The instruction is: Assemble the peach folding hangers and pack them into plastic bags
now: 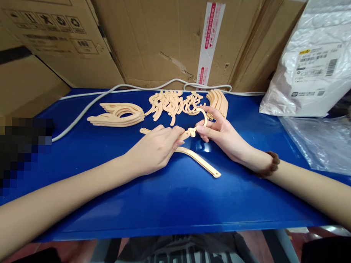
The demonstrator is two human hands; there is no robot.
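Note:
My left hand [156, 148] is closed around the middle of a peach plastic hanger body [203, 163] whose arms reach out over the blue table [173, 200]. My right hand [221, 131] pinches a peach hook piece [201, 116] at the hanger's centre joint. The two hands meet there, fingertips almost touching. A brown bead bracelet [270, 163] sits on my right wrist.
A stack of hanger bodies [118, 115] lies at the left back. A heap of loose hooks [172, 102] and another stack of curved parts [219, 100] lie behind my hands. A white cable [87, 105] runs along the back. Cardboard boxes [156, 35] and plastic bags [313, 67] border the table.

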